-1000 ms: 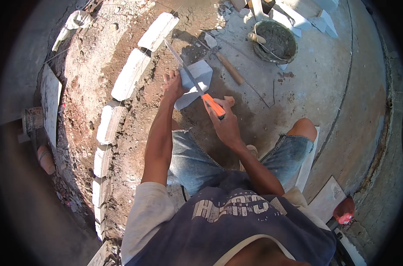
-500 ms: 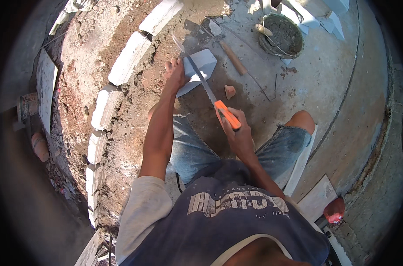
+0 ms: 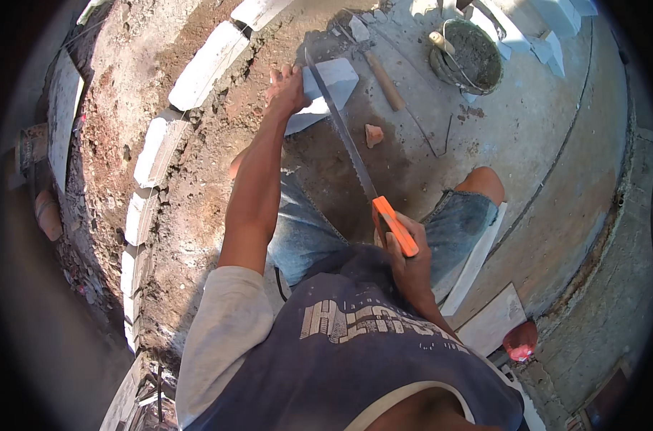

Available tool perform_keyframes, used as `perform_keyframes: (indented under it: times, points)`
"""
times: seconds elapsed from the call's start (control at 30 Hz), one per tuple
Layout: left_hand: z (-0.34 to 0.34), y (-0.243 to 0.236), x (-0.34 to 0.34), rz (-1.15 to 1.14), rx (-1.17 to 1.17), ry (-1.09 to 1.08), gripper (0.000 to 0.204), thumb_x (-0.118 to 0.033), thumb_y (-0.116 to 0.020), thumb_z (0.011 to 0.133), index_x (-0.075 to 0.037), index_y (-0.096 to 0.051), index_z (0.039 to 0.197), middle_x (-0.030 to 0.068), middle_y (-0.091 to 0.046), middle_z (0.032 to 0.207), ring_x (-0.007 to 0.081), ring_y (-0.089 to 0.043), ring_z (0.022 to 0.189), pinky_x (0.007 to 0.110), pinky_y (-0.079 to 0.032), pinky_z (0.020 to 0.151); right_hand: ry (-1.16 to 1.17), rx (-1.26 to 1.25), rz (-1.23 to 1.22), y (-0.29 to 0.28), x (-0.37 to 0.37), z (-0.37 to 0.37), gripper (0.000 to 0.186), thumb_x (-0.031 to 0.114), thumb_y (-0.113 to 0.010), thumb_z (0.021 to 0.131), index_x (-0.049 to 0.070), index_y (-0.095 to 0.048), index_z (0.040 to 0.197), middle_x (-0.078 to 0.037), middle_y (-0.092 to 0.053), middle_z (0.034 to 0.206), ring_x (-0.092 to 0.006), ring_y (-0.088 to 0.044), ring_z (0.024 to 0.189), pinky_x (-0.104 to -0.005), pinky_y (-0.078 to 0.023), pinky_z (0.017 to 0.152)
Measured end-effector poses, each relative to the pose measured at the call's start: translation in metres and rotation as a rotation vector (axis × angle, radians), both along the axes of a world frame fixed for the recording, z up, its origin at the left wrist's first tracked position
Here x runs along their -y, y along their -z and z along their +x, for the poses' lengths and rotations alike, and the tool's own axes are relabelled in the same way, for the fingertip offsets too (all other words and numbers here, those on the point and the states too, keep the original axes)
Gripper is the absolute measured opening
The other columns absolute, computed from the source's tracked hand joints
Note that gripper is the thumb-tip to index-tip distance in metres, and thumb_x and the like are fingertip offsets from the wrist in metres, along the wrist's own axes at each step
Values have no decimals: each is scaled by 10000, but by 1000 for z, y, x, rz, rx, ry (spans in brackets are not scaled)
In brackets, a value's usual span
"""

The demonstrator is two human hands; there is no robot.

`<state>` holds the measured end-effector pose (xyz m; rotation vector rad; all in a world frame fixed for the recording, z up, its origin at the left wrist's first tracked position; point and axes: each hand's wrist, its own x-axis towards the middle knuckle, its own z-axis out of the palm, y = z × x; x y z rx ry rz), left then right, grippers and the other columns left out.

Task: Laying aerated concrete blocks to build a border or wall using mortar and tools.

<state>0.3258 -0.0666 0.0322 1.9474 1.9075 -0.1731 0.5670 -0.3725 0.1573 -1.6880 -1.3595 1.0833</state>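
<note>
Two grips in view: left grip [image 3: 286,92] and right grip [image 3: 412,267], both bare, the left set well ahead of the right.
Right grip: clenched round the orange handle [image 3: 396,226] of a hand saw [image 3: 351,149], close to the shirt front.
Left grip: rested against the left side of a white block [image 3: 341,80]; whether it grasped or merely pressed could not be told.
White block: lay on the ground, just right of the left grip and well ahead of the right grip.
Saw movement: over the last second the right grip had drawn back from just beside the block to well apart from it; the left grip had stayed at the block.
Blade: only its far end crossed the block; depth of any cut was not visible.
Stroke: judged near the end of a pull, with the block steadied.
Reddish fragment [image 3: 374,136]: ahead of the right grip, previously part-hidden by it, now fully exposed.
Surroundings: wooden-handled tool [image 3: 385,80] and bucket [image 3: 445,77] right of the left grip; block row [image 3: 213,68] to its left.
</note>
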Motion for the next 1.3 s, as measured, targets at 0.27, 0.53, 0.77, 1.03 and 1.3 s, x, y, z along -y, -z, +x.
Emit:
perform_keyframes:
  times: [0.27, 0.53, 0.77, 1.03, 1.3]
  points:
    - [19, 11, -9, 115, 109, 46, 881, -261, -841, 654, -150, -415, 1417, 125, -472, 1345, 395, -419, 1261, 540, -494, 930, 29, 6, 110, 53, -158, -31, 344, 168, -617, 958, 35, -520, 1261, -174, -573, 1236, -262, -680, 941, -335, -519, 808]
    - [-6, -8, 2, 37, 49, -29, 769, -186, -806, 698, -144, -444, 1374, 104, -460, 1337, 396, -421, 1269, 534, -514, 921, 58, -78, -52, -18, -7, -2, 334, 161, -598, 969, -5, -529, 1250, -159, -587, 1190, -205, -618, 1048, -325, -487, 881]
    - [17, 14, 8, 106, 159, 10, 786, -190, -810, 705, -145, -432, 1394, 103, -436, 1379, 424, -394, 1296, 572, -514, 913, 51, -71, 13, 35, -124, -40, 335, 219, -614, 962, 63, -555, 1252, -181, -616, 1119, -242, -642, 998, -333, -495, 819]
    - [-2, 7, 16, 133, 75, 7, 787, -167, -775, 704, -133, -418, 1404, 91, -451, 1329, 387, -426, 1250, 524, -523, 885, 28, -15, -58, 8, -52, -36, 352, 158, -609, 952, 7, -530, 1260, -169, -633, 1168, -245, -643, 1082, -367, -494, 903]
    - [-8, 34, -16, 73, -4, -70, 672, -153, -790, 689, -86, -491, 1287, 122, -480, 1330, 379, -440, 1257, 498, -521, 915, 7, 126, 120, 29, -17, -20, 343, 118, -617, 937, -3, -536, 1248, -167, -653, 1122, -238, -660, 1004, -351, -500, 852]
